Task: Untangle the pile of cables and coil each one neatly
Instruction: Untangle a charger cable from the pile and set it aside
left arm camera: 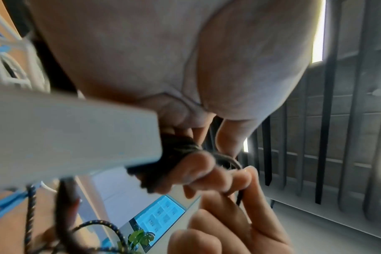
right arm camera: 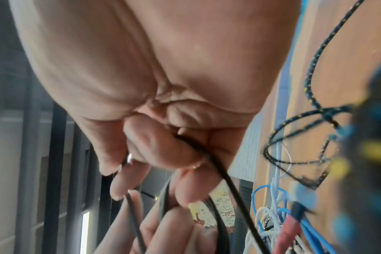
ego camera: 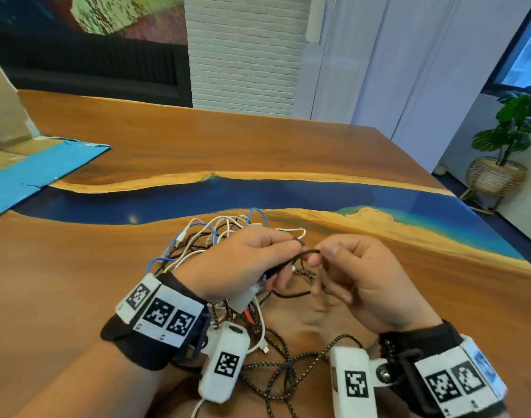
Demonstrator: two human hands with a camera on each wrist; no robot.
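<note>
A tangle of white, blue and black cables (ego camera: 216, 233) lies on the wooden table (ego camera: 77, 282) just beyond my hands. My left hand (ego camera: 246, 263) grips a small bundle of thin black cable (ego camera: 308, 253), the loops gathered in its curled fingers (left arm camera: 198, 165). My right hand (ego camera: 351, 273) pinches the same black cable (right arm camera: 215, 168) between thumb and fingers, close to the left hand, a little above the table. A dark braided cable with yellow flecks (ego camera: 282, 366) sprawls under my wrists. A white adapter block (ego camera: 243, 298) hangs below the left hand.
A blue-edged cardboard box (ego camera: 44, 170) lies open at the table's left. The table has a blue resin strip (ego camera: 258, 194) across its middle and ends at the right edge, beyond which stands a potted plant (ego camera: 508, 146). A white USB plug (ego camera: 265, 348) lies between my wrists.
</note>
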